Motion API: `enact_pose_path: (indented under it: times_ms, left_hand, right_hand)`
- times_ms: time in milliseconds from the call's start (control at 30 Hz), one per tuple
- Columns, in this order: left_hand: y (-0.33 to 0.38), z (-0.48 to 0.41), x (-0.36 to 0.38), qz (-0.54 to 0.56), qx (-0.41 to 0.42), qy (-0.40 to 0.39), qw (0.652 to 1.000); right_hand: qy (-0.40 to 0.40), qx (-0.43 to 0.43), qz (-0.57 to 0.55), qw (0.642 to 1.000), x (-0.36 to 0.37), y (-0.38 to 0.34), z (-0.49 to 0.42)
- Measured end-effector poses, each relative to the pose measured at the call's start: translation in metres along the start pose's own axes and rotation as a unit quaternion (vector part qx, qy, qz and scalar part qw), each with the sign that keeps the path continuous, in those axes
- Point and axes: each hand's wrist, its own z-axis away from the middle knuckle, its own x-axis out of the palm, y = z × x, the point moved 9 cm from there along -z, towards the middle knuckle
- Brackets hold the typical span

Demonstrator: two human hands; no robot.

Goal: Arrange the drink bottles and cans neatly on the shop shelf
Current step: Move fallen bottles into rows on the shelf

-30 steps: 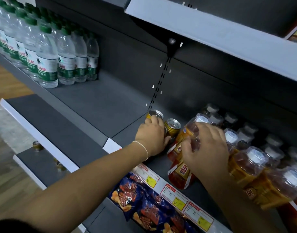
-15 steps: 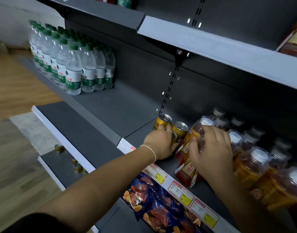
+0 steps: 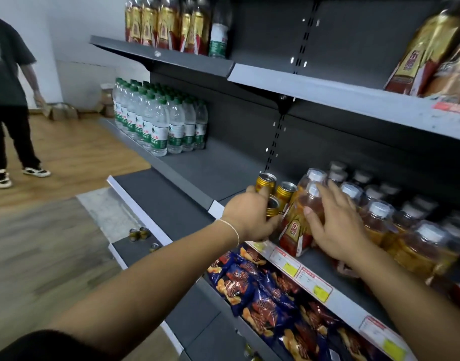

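Far left of the three gold cans (image 3: pixel 286 190), a person (image 3: pixel 7 95) stands on the wooden floor. Nearer, still left of the gold cans and on the same shelf (image 3: pixel 218 173), a block of water bottles (image 3: pixel 158 126) stands upright in rows. Below and left of the gold cans, a few small cans (image 3: pixel 139 233) sit on a lower ledge. The left hand (image 3: pixel 249 217) meets the gold cans from their near left side and curls round them, with the fingertips on the farthest one. Just right of the gold cans stands the front tea bottle (image 3: pixel 296 227). The right hand (image 3: pixel 335 225) clasps it, thumb on its near face and fingers over its shoulder. Further right of the gold cans runs a row of tea bottles (image 3: pixel 380 217). Below the gold cans lie snack bags (image 3: pixel 262 287).
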Motion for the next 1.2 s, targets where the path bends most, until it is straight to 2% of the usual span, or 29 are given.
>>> enact_pose_path:
  times_ms: [267,467,633,900,1200]
  left_hand:
    - [0.069,0.064,-0.014,-0.021,0.032,-0.037,0.999]
    - [0.167,0.101,-0.009,-0.005,0.105,-0.060,0.993]
    - [0.282,0.126,0.011,0.029,0.186,-0.084,0.978]
    - [0.469,0.173,0.043,0.104,0.331,-0.114,0.931]
    - [0.640,0.234,0.071,0.160,0.456,-0.149,0.863]
  right_hand:
    - [-0.094,0.026,0.015,0.995,-0.017,0.043,0.099]
    - [-0.097,0.093,0.037,0.990,-0.062,0.105,0.191]
    - [-0.076,0.167,0.067,0.981,-0.118,0.172,0.288]
    - [-0.064,0.331,0.110,0.935,-0.206,0.268,0.458]
    - [-0.061,0.470,0.156,0.867,-0.262,0.340,0.599]
